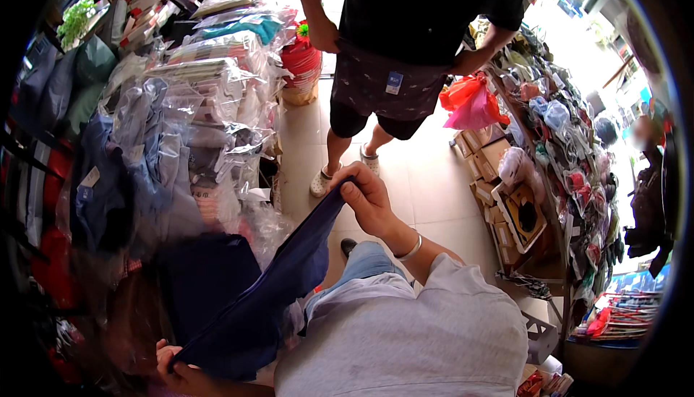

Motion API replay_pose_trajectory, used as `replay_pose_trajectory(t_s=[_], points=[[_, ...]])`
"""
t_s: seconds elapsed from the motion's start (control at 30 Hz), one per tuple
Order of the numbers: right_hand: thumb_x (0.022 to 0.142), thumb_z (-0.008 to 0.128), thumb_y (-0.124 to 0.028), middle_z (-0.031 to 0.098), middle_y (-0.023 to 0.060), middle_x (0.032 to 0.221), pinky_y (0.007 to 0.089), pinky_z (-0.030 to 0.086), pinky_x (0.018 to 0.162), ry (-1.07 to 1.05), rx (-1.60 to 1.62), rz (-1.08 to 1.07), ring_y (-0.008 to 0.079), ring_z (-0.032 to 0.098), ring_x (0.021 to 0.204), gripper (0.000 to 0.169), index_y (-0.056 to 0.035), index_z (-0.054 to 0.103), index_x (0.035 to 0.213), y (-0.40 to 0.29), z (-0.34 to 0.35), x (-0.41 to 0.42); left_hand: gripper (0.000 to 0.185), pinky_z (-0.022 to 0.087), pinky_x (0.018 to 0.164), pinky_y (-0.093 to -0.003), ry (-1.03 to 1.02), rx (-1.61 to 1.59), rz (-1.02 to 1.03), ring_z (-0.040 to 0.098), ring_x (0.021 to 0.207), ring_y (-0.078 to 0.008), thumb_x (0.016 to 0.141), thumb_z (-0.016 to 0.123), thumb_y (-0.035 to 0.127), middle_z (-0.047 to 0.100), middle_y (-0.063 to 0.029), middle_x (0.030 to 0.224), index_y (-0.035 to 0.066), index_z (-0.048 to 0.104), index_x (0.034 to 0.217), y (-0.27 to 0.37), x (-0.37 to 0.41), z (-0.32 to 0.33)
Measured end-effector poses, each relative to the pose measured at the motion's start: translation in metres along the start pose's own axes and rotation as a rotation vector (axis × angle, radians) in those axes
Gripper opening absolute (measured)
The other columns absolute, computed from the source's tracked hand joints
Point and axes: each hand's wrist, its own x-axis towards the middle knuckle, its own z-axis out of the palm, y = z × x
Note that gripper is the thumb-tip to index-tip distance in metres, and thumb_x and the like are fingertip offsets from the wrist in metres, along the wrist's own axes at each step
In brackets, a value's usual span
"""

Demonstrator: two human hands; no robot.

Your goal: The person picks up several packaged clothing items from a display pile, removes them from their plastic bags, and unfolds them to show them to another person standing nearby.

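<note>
A dark navy piece of cloth point(260, 299) is stretched slantwise between my two hands, its top edge drawn fairly straight. My right hand point(366, 199), with a silver bangle at the wrist, pinches the far end between thumb and fingers. At the lower left, my left hand point(181, 372) grips the other end. Below and left of the stretched part lies a dark navy folded cloth point(209, 277) on the pile; whether it is joined to the one I hold cannot be made out. Blue garments with a paper tag point(89, 180) lie just beyond.
Plastic-wrapped garments point(217, 82) are stacked high on the left. A person in black point(417, 12) stands opposite, holding tagged dark shorts point(387, 85) against the waist. Cardboard boxes point(490, 161) and a rack of bagged goods point(574, 164) line the right. Pale tiles point(423, 196) cover the floor.
</note>
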Motion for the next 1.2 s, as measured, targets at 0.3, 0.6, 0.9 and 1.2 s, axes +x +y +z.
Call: replay_pose_trajectory(t_s=[0.3, 0.6, 0.9, 1.2], points=[[0.096, 0.049, -0.02, 0.05, -0.0024, 0.089, 0.0187, 0.035, 0.073, -0.005, -0.042, 0.046, 0.0037, 0.043, 0.08, 0.016, -0.0048, 0.053, 0.1, -0.002, 0.002, 0.007, 0.023, 0.043, 0.091, -0.0354, -0.002, 0.139, -0.104, 0.058, 0.1, -0.0256, 0.091, 0.042, 0.013, 0.062, -0.0139, 0.102, -0.003, 0.057, 0.098, 0.009, -0.011, 0.013], [0.096, 0.05, -0.021, 0.049, -0.004, 0.086, 0.019, 0.035, 0.071, -0.075, 0.056, 0.084, 0.0033, 0.042, 0.08, 0.015, -0.0066, 0.053, 0.099, -0.005, 0.021, 0.013, 0.024, 0.045, 0.088, -0.0345, 0.098, 0.101, -0.244, 0.059, 0.095, -0.0231, 0.093, 0.046, 0.017, 0.062, -0.014, 0.097, -0.003, 0.058, 0.096, 0.002, -0.024, 0.007], [0.096, 0.05, -0.021, 0.051, -0.0032, 0.086, 0.0195, 0.037, 0.072, -0.099, 0.028, 0.082, 0.0033, 0.044, 0.08, 0.016, -0.0054, 0.053, 0.098, -0.003, 0.021, 0.011, 0.047, 0.047, 0.081, -0.0357, 0.161, -0.011, -0.247, 0.059, 0.084, -0.0255, 0.087, 0.06, 0.042, 0.065, -0.0158, 0.09, -0.004, 0.062, 0.093, 0.027, -0.018, 0.021], [0.096, 0.05, -0.021, 0.052, -0.0022, 0.088, 0.0198, 0.038, 0.073, -0.087, 0.036, 0.113, 0.0038, 0.045, 0.082, 0.016, -0.0049, 0.054, 0.098, 0.003, 0.02, 0.011, 0.047, 0.047, 0.08, -0.0355, 0.141, -0.023, -0.278, 0.059, 0.085, -0.0247, 0.087, 0.06, 0.043, 0.065, -0.0151, 0.092, -0.004, 0.062, 0.094, 0.019, -0.012, 0.025]])
